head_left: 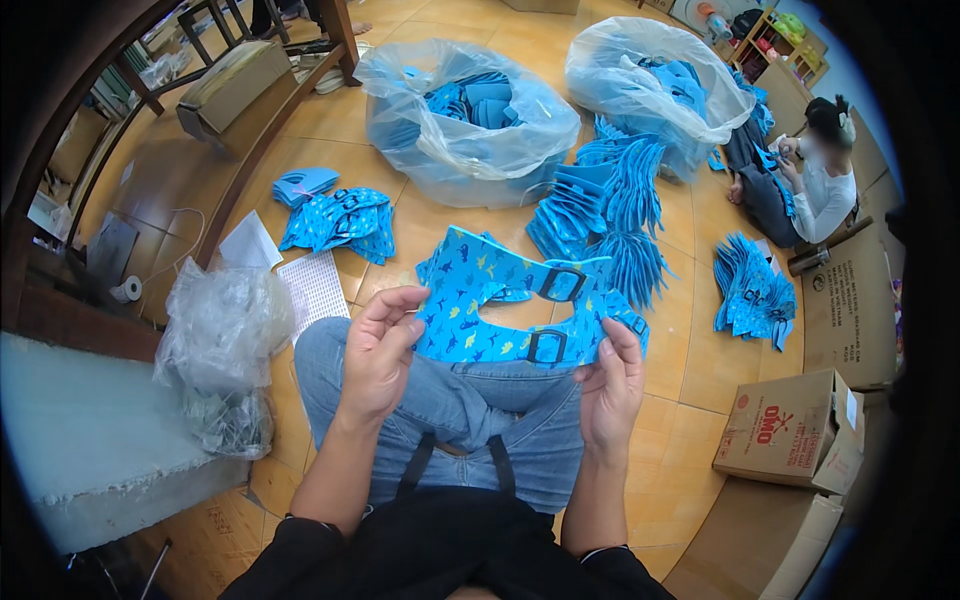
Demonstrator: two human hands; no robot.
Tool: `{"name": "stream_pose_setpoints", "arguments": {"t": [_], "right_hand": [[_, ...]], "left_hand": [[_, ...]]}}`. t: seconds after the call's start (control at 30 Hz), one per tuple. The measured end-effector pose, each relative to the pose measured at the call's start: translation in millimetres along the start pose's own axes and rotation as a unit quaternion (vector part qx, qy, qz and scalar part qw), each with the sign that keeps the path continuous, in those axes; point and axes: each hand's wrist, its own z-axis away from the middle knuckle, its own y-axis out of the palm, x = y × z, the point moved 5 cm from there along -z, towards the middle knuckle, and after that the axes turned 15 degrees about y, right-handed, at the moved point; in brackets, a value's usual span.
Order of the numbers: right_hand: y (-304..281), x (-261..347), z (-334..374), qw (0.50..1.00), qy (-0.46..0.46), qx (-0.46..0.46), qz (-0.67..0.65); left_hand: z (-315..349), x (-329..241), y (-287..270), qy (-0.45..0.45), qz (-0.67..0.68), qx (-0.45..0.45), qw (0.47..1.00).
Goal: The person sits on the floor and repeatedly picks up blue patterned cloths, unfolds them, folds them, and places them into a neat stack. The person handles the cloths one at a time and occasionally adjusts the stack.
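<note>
Above my lap I hold up a flat blue patterned piece (468, 290) with yellow and dark figures printed on it. An oval cut-out shows in its middle, and two black buckles (547, 347) sit along its right part. My left hand (383, 355) pinches its left edge between thumb and fingers. At the lower right corner, my right hand (612, 388) is closed on the same piece. More blue patterned material shows just behind it; whether it is joined on, I cannot tell.
Clear plastic bags (470, 150) full of blue pieces stand ahead. Between them and me lies a fanned blue stack (600, 210); smaller piles (345, 222) flank it. Crumpled plastic (225, 340) is at left, cardboard boxes (775, 430) at right. A seated person (825, 180) works at far right.
</note>
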Motion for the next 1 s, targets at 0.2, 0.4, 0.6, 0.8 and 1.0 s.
{"name": "stream_pose_setpoints", "arguments": {"t": [0.2, 0.4, 0.6, 0.8, 1.0], "right_hand": [[2, 0, -1, 1.0, 0.019, -0.002, 0.002], [-13, 1, -7, 0.999, 0.022, -0.033, 0.005], [-127, 15, -36, 0.993, 0.011, -0.077, -0.094], [-249, -47, -56, 0.954, 0.138, -0.251, 0.086], [-288, -68, -54, 0.871, 0.043, -0.395, 0.288]], "left_hand": [[-2, 5, 0, -0.008, -0.022, -0.017, 1.0], [1, 19, -1, -0.06, -0.083, -0.019, 0.995], [2, 25, -10, -0.077, -0.119, -0.045, 0.989], [-1, 37, -3, -0.089, -0.12, -0.028, 0.988], [-3, 65, -21, -0.106, -0.225, 0.0, 0.969]]}}
